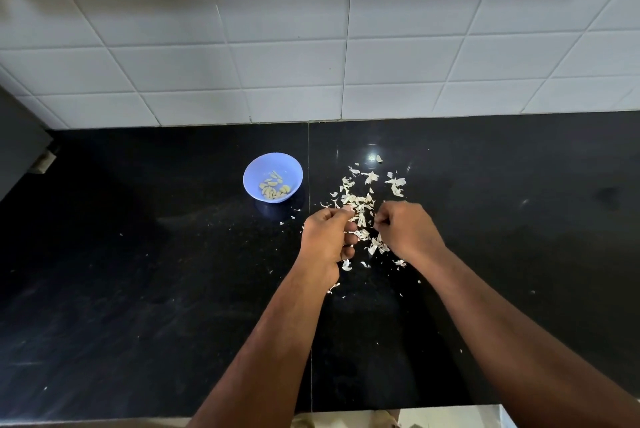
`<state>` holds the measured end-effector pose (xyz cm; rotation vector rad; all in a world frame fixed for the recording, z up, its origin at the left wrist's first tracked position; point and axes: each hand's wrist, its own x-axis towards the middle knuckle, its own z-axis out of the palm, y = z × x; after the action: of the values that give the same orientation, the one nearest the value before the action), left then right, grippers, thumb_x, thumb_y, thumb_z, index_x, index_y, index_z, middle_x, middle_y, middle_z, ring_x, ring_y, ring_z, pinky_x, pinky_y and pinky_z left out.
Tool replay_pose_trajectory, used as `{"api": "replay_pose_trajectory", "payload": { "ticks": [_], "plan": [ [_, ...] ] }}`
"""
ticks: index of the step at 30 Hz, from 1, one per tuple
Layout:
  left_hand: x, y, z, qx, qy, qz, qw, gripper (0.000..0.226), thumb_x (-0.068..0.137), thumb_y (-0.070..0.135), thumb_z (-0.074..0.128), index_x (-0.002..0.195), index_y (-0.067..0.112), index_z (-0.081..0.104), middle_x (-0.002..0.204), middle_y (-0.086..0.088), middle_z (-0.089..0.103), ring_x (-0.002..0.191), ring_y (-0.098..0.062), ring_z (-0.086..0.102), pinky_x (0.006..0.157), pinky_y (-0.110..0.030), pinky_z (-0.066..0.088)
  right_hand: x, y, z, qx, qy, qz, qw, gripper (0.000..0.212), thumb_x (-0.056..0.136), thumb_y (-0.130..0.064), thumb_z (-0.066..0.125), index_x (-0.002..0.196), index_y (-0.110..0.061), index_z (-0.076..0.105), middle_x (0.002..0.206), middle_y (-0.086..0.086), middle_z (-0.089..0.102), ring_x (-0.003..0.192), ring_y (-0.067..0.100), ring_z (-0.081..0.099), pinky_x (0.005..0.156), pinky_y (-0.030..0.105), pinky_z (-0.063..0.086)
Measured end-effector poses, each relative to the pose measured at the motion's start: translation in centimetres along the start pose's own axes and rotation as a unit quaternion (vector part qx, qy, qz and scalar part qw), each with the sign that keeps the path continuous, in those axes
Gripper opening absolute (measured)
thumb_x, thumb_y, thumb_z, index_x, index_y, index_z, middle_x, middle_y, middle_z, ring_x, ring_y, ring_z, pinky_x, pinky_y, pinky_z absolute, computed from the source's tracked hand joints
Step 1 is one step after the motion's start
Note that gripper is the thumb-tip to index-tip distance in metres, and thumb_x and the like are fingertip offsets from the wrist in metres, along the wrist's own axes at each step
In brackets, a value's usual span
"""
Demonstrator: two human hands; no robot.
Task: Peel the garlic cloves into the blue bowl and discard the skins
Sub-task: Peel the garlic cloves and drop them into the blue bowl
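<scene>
Head view, looking down on a black counter (138, 289) under a white tiled wall (277, 46). Landmark: the blue bowl (254, 169), standing upright on the counter. Inside it, a small heap of pale yellow peeled cloves (274, 189).

Right of the bowl, well apart from it: a loose scatter of white garlic skins (363, 200) lying flat on the counter. Beyond the scatter, further right of the bowl and nearer the wall, one small pale piece (379, 158) sits alone; whether it is a clove or a skin is too small to tell.

Left hand (329, 237): below and right of the bowl, over the near part of the scatter, fingers curled tight. A whitish bit shows at its fingertips; clove or skin, cannot tell.

Right hand (407, 230): further right again, fingers also curled inward, back of the hand to the camera. Whatever it holds, if anything, is hidden.

Some skins lie partly covered by both hands. Left edge: a dark grey surface (17, 140), cut off.
</scene>
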<state>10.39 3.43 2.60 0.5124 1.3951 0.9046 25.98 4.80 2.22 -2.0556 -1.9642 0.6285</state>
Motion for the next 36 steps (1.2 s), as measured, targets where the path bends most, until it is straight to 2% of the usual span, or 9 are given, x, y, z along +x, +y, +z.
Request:
{"api": "replay_pose_trajectory", "payload": {
  "ticks": [3,5,8,11,14,18,24,32,36],
  "plan": [
    [-0.1,0.1,0.0,0.006,-0.003,0.003,1.0,0.013,0.102,0.018,0.066,0.112,0.012,0.073,0.085,-0.003,0.067,0.058,-0.011,0.058,0.048,-0.025,0.043,0.3,0.5,-0.4,0.065,0.009,0.009,0.998,0.01,0.092,-0.017,0.072,0.086,-0.024,0.074,0.085,-0.007,0.073,0.077,0.015,0.069,0.068,0.03,0.054],
    [-0.1,0.2,0.2,0.011,-0.014,0.003,1.0,0.014,0.102,0.02,0.068,0.112,0.012,0.073,0.085,-0.003,0.067,0.058,-0.011,0.058,0.049,-0.025,0.044,-0.2,0.3,-0.9,0.197,0.026,0.022,0.98,0.008,0.091,-0.02,0.078,0.085,-0.024,0.077,0.078,-0.009,0.073,0.067,0.007,0.065,0.061,0.02,0.049],
    [-0.4,0.3,0.5,0.004,-0.039,0.007,0.999,0.014,0.101,0.024,0.072,0.108,0.012,0.073,0.084,-0.002,0.068,0.059,-0.011,0.059,0.05,-0.025,0.046,-1.7,-0.8,-1.2,0.419,0.019,0.047,0.906,0.004,0.091,-0.02,0.08,0.091,-0.023,0.082,0.079,-0.007,0.075,0.069,0.0,0.062,0.066,0.015,0.048],
    [-0.7,0.7,0.9,-0.044,-0.067,-0.002,0.997,0.01,0.101,0.02,0.073,0.102,0.01,0.074,0.081,-0.002,0.07,0.059,-0.009,0.059,0.05,-0.024,0.045,-2.6,-1.4,-1.1,0.506,0.031,0.066,0.86,0.007,0.092,-0.014,0.078,0.099,-0.014,0.081,0.083,0.005,0.075,0.071,0.004,0.063,0.065,0.017,0.051],
    [-0.8,1.1,1.1,-0.073,-0.072,-0.011,0.995,0.009,0.098,0.016,0.075,0.101,0.008,0.075,0.078,-0.002,0.07,0.059,-0.008,0.059,0.047,-0.022,0.045,-3.0,-1.8,-1.2,0.543,0.037,0.071,0.836,0.012,0.093,-0.01,0.077,0.105,-0.01,0.078,0.082,0.009,0.068,0.07,0.009,0.062,0.066,0.02,0.054],
    [-1.0,1.5,1.1,-0.076,-0.063,-0.023,0.995,0.007,0.097,0.012,0.075,0.092,0.006,0.075,0.073,-0.003,0.069,0.057,-0.009,0.058,0.045,-0.022,0.041,-3.2,-1.9,-1.2,0.539,0.033,0.051,0.84,0.017,0.093,-0.009,0.078,0.108,-0.016,0.08,0.084,-0.004,0.076,0.081,0.01,0.071,0.08,0.022,0.059],
    [-1.4,2.2,0.9,-0.088,-0.054,-0.037,0.994,0.013,0.095,0.008,0.067,0.082,0.008,0.072,0.068,-0.001,0.064,0.054,-0.007,0.053,0.042,-0.02,0.036,-3.3,-2.4,-1.3,0.539,0.038,0.03,0.841,0.015,0.09,-0.008,0.08,0.104,-0.011,0.082,0.097,0.003,0.081,0.092,0.013,0.075,0.085,0.023,0.058],
    [-2.1,2.4,1.5,-0.016,-0.018,0.041,0.999,0.017,0.098,0.008,0.059,0.082,0.014,0.063,0.063,0.004,0.05,0.045,-0.004,0.045,0.043,-0.022,0.033,-3.1,-2.6,-0.1,0.633,-0.031,0.074,0.77,0.015,0.097,-0.009,0.07,0.107,-0.009,0.081,0.086,0.003,0.075,0.071,0.009,0.056,0.072,0.028,0.046],
    [-2.3,2.4,1.3,0.011,-0.018,0.056,0.998,0.02,0.097,0.009,0.059,0.078,0.015,0.058,0.062,0.005,0.048,0.047,-0.005,0.045,0.046,-0.024,0.034,-3.0,-3.3,0.4,0.712,-0.034,0.115,0.692,0.015,0.097,-0.01,0.069,0.109,-0.007,0.078,0.08,-0.002,0.069,0.066,0.006,0.053,0.062,0.021,0.043]
  ]
}}
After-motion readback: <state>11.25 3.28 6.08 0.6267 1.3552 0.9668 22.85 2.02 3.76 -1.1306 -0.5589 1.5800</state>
